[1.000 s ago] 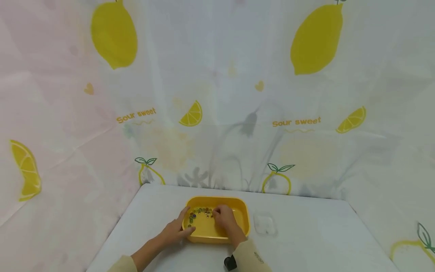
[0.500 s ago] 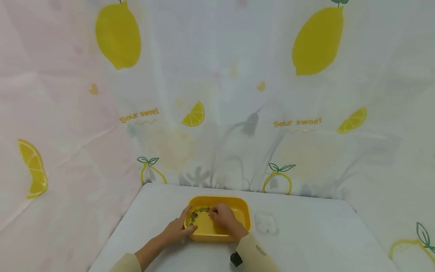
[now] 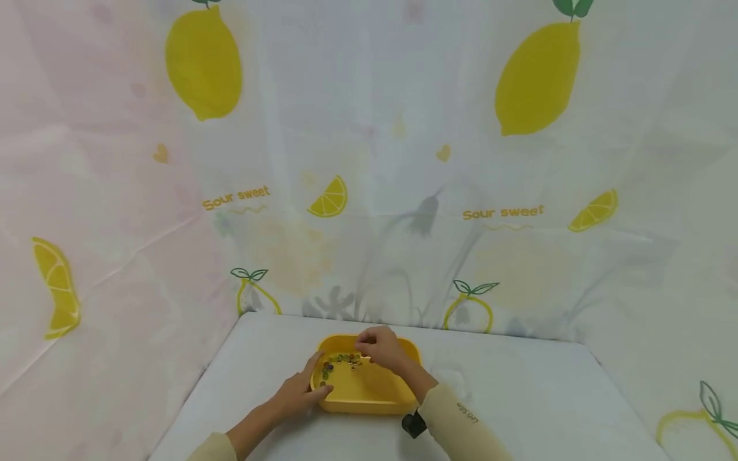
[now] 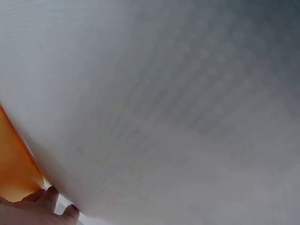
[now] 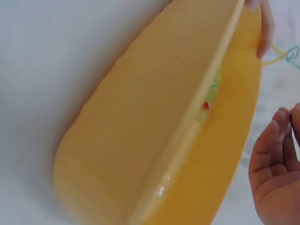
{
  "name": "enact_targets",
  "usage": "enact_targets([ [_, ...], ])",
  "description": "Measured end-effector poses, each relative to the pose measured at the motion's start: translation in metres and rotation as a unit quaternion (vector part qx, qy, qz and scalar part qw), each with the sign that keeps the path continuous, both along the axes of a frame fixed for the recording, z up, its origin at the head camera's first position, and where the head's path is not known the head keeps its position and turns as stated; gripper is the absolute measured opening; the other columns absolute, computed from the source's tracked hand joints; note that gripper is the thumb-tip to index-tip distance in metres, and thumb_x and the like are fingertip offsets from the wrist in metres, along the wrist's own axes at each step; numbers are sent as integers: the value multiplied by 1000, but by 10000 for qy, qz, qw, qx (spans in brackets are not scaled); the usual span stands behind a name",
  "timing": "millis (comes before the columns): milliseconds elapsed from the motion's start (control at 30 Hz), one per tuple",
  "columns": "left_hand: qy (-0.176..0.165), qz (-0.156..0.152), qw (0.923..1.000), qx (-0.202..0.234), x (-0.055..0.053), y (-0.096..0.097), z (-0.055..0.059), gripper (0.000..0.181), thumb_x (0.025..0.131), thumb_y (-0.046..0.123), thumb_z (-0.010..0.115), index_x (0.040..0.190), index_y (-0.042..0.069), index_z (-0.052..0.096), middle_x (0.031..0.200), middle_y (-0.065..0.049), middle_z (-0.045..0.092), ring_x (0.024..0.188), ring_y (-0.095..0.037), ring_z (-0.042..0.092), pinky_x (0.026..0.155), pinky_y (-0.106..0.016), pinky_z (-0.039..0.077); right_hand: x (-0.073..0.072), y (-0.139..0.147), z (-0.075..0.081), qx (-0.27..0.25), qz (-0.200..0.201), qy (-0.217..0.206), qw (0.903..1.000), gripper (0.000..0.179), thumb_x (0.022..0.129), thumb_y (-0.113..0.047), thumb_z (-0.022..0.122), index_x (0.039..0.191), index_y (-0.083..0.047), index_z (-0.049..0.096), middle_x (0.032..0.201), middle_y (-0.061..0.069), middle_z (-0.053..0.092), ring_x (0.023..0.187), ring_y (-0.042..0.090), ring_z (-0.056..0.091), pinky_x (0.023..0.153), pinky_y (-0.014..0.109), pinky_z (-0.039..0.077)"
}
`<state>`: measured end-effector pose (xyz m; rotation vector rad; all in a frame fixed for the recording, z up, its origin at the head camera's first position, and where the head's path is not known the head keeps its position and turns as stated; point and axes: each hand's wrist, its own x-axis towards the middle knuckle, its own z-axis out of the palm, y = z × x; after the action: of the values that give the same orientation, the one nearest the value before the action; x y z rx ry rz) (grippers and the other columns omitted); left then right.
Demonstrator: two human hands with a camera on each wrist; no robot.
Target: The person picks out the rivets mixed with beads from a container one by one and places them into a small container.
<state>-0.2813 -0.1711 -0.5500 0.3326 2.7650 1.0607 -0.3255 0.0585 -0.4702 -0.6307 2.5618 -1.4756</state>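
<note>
A yellow plastic tray (image 3: 369,407) stands on the white table. Small green, red and dark round beads (image 3: 326,368) lie inside it in a curved line along the left and back, with several tiny shiny pieces (image 3: 353,363) beside them. My left hand (image 3: 296,390) rests on the tray's left end, fingers stretched along the side and thumb over the front left rim. Above the tray's back part is my right hand (image 3: 385,349), its thumb and fingertips drawn together. Nothing shows between those fingertips; I cannot tell whether something tiny is hidden there.
A clear plastic container (image 3: 458,381) sits right of the tray, partly covered by the right forearm. A dark wrist device (image 3: 413,424) hangs under the right sleeve. Behind the table (image 3: 536,397) rises a white curtain (image 3: 369,256) printed with lemons.
My right hand has lifted from among the beads toward the tray's back, its forearm shifting right. The left hand keeps its place on the tray's left end.
</note>
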Motion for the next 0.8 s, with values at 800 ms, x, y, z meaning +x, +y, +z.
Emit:
enact_targets([
  [800, 68, 53, 10000, 15, -1, 0, 1, 80, 84, 54, 55, 147, 22, 15, 107, -15, 60, 77, -18, 49, 67, -37, 41, -6, 66, 22, 327, -419, -213, 9984, 10, 83, -17, 68, 87, -8, 68, 83, 15, 68, 70, 28, 61, 61, 34, 52],
])
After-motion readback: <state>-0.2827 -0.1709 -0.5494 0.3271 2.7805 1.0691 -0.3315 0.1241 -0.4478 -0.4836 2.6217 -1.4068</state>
